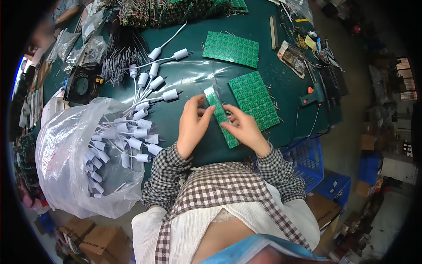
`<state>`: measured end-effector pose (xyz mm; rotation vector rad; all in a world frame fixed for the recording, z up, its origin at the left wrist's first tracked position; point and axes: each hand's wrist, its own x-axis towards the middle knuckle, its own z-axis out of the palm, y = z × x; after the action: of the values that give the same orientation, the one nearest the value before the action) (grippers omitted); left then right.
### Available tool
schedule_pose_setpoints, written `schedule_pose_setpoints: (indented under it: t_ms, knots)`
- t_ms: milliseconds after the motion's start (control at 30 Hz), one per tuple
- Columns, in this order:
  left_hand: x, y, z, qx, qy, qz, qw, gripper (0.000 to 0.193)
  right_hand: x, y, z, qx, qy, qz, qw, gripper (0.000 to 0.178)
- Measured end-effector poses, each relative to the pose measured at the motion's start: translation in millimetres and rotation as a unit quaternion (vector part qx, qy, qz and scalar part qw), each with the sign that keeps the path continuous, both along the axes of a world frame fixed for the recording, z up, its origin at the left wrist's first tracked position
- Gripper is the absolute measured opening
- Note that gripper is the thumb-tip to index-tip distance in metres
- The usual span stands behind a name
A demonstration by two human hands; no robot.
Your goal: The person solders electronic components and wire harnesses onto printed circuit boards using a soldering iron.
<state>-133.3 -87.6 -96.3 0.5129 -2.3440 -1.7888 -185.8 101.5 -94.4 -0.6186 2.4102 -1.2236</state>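
Note:
A narrow green circuit board strip [222,118] is held at a slant in front of me, just above the table. My left hand [192,124] is closed on its upper left part, thumb on the face of the strip. At its right edge, my right hand [247,128] grips the strip with the thumb and bent fingers; a small pale spot shows between them, too small to name. To the right of the strip lies a large green circuit board panel [254,99] with thin wires poking out along its side. Another panel [231,48] lies farther back.
A clear plastic bag [66,163] at the left spills white lamp sockets [136,143] with cables onto the green table [184,35]. A green glue gun [311,97] stands at the right. Behind are black wire bundles [121,61] and stacked wired boards [171,13]. Blue crates [307,160] sit below the right edge.

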Motion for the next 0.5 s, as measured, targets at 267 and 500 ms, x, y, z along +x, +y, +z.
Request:
schedule_pose_setpoints:
  t_ms: [267,500]
  knots:
    - [-26,15,-5,-0.189,-0.002,-0.037,0.981,0.065,-29,37,24,0.22,0.303,-0.111,0.92,0.071]
    - [-33,22,-17,-0.109,-0.012,-0.028,0.994,0.064,-34,41,3,0.197,0.186,-0.103,0.957,0.091]
